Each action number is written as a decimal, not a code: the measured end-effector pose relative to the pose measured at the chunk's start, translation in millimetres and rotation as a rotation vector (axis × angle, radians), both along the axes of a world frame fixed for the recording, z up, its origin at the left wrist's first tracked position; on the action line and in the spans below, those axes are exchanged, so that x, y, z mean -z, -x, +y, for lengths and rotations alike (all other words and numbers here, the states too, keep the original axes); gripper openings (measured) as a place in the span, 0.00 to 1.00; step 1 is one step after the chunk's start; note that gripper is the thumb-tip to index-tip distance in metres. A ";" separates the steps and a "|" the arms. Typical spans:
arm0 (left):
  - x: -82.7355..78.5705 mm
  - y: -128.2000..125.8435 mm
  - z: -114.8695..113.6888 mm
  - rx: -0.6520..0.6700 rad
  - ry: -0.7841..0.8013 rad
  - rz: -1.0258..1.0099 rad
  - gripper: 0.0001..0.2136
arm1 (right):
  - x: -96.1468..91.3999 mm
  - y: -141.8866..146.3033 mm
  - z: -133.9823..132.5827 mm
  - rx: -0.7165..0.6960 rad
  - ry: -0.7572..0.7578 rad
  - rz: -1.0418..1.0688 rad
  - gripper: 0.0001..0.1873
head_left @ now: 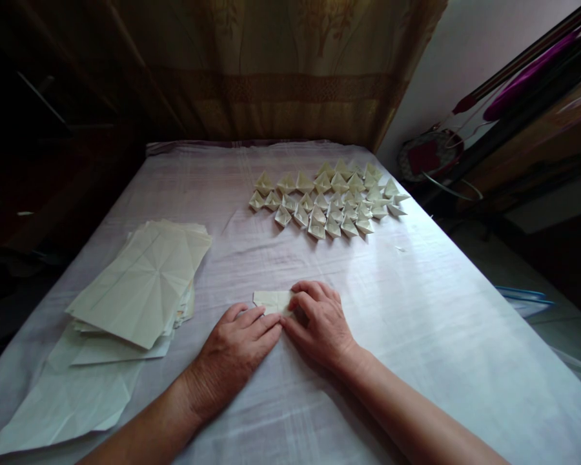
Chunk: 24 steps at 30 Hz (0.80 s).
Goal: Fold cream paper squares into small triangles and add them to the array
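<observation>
A small folded piece of cream paper (274, 299) lies flat on the cloth-covered surface in front of me, with crease lines on it. My left hand (239, 336) rests at its lower left edge, fingers pressed down on it. At the right end, my right hand (322, 320) grips the paper with curled fingers, its thumb at the near edge beside my left fingertips. Parts of the folded paper are hidden beneath both hands. Beyond them stand several folded paper boats (336, 200) in close rows.
A stack of creased paper sheets (148, 278) lies to the left, with a loose sheet (72, 400) under its near end. A curtain (271, 77) hangs behind the cloth-covered surface (416, 336). On the right, a patterned bag (430, 155) is by the wall.
</observation>
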<state>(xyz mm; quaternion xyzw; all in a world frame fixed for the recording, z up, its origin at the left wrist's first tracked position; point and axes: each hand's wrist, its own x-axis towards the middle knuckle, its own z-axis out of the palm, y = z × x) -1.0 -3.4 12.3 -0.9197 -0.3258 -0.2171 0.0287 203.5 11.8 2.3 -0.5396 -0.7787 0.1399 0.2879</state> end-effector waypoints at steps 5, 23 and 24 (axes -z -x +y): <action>0.6 6.1 2.7 0.043 -0.005 0.024 0.16 | 0.6 1.5 2.7 0.019 0.061 0.024 0.05; -11.9 7.9 7.3 0.087 0.120 0.027 0.13 | 0.5 0.3 3.1 0.013 0.047 0.024 0.05; -12.0 9.4 7.7 0.096 0.131 0.019 0.13 | 0.1 0.4 2.9 0.013 0.047 0.020 0.05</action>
